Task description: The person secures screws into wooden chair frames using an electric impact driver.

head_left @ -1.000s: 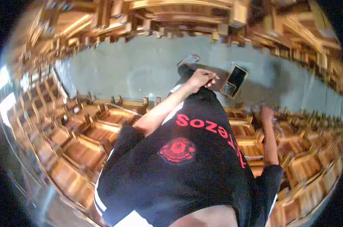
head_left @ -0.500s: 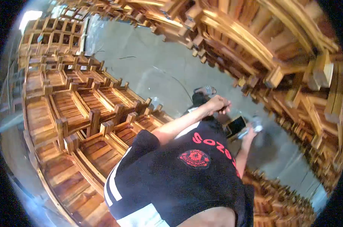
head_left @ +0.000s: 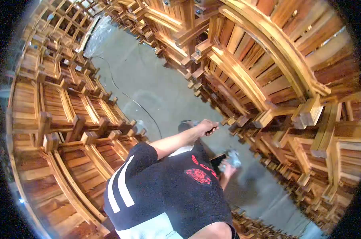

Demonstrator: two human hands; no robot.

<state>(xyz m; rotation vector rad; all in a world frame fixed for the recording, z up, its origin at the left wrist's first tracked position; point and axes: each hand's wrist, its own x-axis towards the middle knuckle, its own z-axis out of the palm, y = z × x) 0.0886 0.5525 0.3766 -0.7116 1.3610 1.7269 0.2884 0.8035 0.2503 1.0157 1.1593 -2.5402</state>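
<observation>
My left hand (head_left: 208, 127) is closed in a fist in front of my body, near the stacked wood on the right. Whatever it holds, if anything, is hidden. Lower down, my right hand (head_left: 228, 169) is closed around a pale bluish-white crumpled thing (head_left: 233, 158), which is blurred and hard to name. Beside that hand, a dark rectangular object (head_left: 218, 161) shows only in part, mostly hidden behind my black shirt (head_left: 160, 191).
Rows of slatted wooden furniture (head_left: 75, 131) line the left side. Taller stacked wooden pieces (head_left: 244, 79) crowd the right, with beam ends jutting inward. Between them runs a grey floor (head_left: 148, 85) with a dark cable (head_left: 138, 104) across it. Clear plastic (head_left: 97, 36) lies far back.
The view has swung, so both hands now sit lower and further left in it. The dark rectangular object is more covered. Left hand stays closed; right hand still holds the pale thing.
</observation>
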